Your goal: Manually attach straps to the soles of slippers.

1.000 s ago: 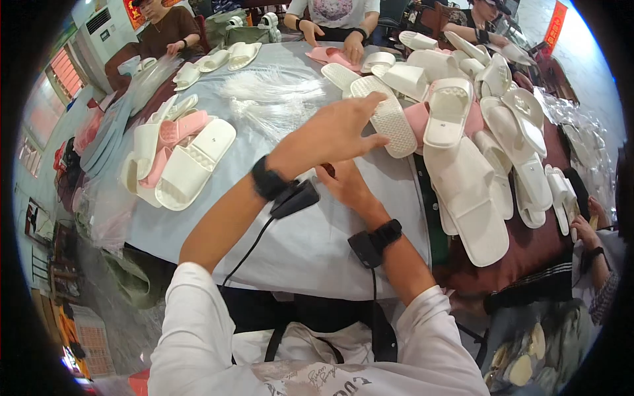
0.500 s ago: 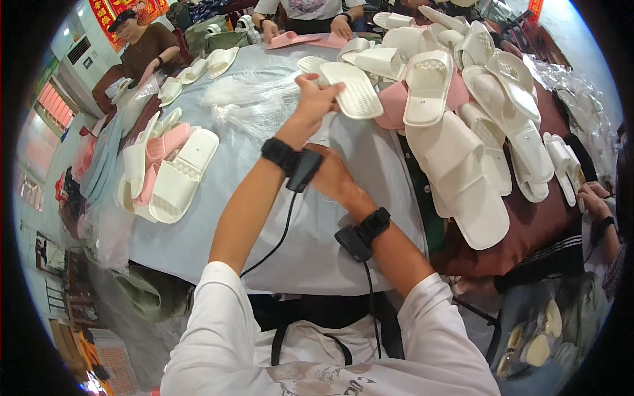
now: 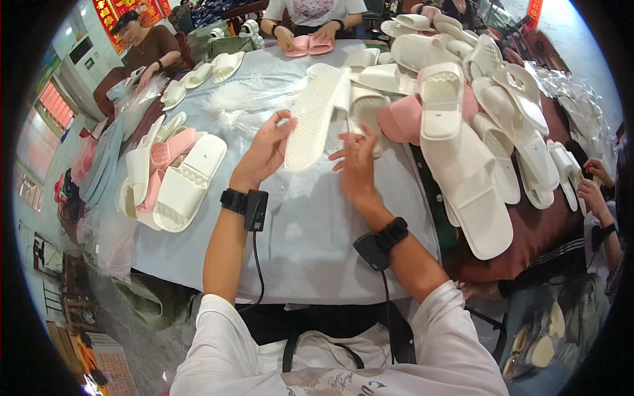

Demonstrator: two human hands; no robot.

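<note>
A white slipper (image 3: 312,122) is tilted up in my left hand (image 3: 265,148), which grips it by its left edge. Its textured sole faces me. To its right is a second white slipper (image 3: 367,109); whether it rests on the table or leans on the first I cannot tell. My right hand (image 3: 358,165) is just below that second slipper, fingers apart and slightly blurred, with nothing visible in it. Pink slippers (image 3: 401,120) lie further right, partly under a white slipper (image 3: 441,99). Each wrist wears a black strapped device.
A large pile of white slippers (image 3: 469,198) covers the right side. White and pink slippers (image 3: 189,181) are stacked at left, near clear plastic bags (image 3: 247,99). Across the grey-covered table (image 3: 317,244), a person handles pink slippers (image 3: 309,45). Other people sit at far left and right.
My forearms have uncrossed: the left hand has moved left with the slipper, now tilted upright, and the right hand has come up on its right. The person across has brought the pink slippers together.
</note>
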